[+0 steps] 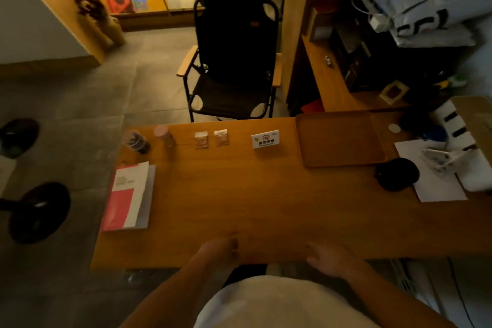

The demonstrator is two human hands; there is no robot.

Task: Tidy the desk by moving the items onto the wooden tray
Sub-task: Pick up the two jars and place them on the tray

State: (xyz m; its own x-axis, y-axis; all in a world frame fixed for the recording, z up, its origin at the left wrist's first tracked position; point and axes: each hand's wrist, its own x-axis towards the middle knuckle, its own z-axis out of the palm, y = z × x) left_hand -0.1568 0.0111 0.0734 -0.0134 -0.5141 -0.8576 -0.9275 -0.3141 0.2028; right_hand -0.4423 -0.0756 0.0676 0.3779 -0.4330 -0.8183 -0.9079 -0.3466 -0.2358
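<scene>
While both hands (271, 253) rest at desk (239, 194) edge, wooden tray (340, 141) bare.

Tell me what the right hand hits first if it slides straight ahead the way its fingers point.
Probably nothing soon: the right hand points up-left over bare desk. Farther along, the small sign lies roughly in line, though depth is unclear.

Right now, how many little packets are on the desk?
2. Left packet and right packet sit side by side near the desk's far edge, between the bottle and the sign. None seem hidden.
</scene>
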